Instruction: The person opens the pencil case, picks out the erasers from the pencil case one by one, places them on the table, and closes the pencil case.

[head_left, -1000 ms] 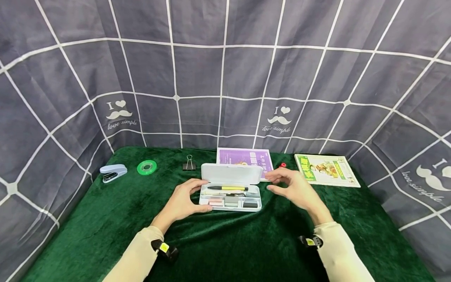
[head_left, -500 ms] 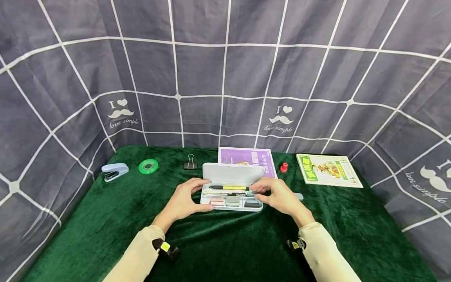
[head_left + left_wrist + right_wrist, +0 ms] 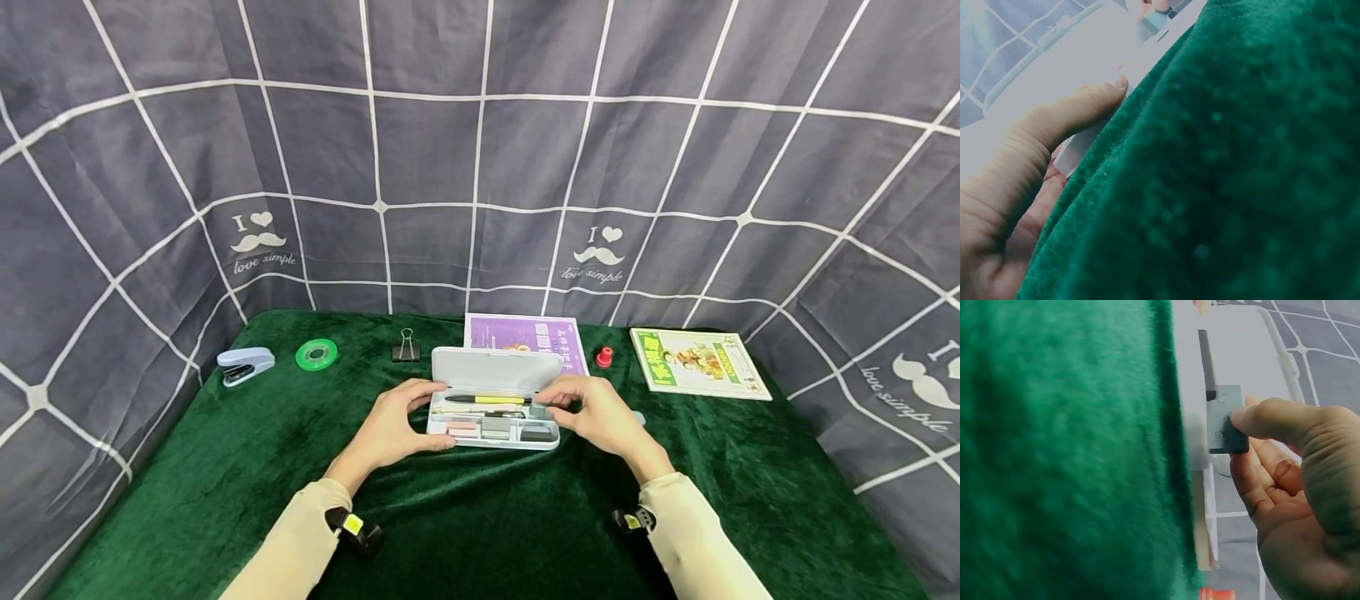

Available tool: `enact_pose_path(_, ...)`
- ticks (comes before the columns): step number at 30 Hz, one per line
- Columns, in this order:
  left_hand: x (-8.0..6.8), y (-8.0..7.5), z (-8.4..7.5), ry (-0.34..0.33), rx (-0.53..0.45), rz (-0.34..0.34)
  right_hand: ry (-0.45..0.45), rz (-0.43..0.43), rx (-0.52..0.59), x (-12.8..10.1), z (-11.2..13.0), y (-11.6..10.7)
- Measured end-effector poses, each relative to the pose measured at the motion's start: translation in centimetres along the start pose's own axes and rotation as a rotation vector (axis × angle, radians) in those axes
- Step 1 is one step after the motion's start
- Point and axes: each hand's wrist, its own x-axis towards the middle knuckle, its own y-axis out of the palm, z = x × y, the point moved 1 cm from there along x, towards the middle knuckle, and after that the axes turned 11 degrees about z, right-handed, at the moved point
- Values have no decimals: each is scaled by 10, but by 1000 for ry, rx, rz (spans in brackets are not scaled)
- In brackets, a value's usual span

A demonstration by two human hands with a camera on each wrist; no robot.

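A white pencil case (image 3: 491, 444) lies with its lid raised, holding a yellow-and-black pen (image 3: 487, 400), other slim pens and small blocks in pink, grey and black. My left hand (image 3: 393, 425) grips the case's left end, thumb at the front edge and fingers behind; in the left wrist view the thumb lies along its wall. At the right end, my right hand (image 3: 596, 414) pinches a small grey-blue eraser (image 3: 1225, 422) between thumb and fingers. The eraser is at the case's right rear compartment; its contact with the floor there is hidden.
Behind the case lies a purple booklet (image 3: 566, 342), partly covered by the lid. A red cap-shaped item (image 3: 604, 357) and a green-yellow book (image 3: 701, 362) are to the right. Leftward are a binder clip (image 3: 406, 350), green tape roll (image 3: 317, 355) and stapler (image 3: 246, 365).
My right hand has come leftward from beside the case to its right end, bringing the eraser over the compartment. My left hand keeps its grip on the case.
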Motion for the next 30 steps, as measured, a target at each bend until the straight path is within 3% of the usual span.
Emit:
enact_pose_path(9,0,0,0,-27,11,1,41,-71,-33,-22,3,-34)
enact_pose_path(13,-1,1,-1,-64,4,9,50,-94,-62,-40,-4,-47)
enact_pose_path(19,-1,0,-3,-42,9,7,79,-135,-113,-73,-14,-63)
enact_pose_path(30,1,0,-2,-12,21,-7,149,-122,-108,-115,-39,-51)
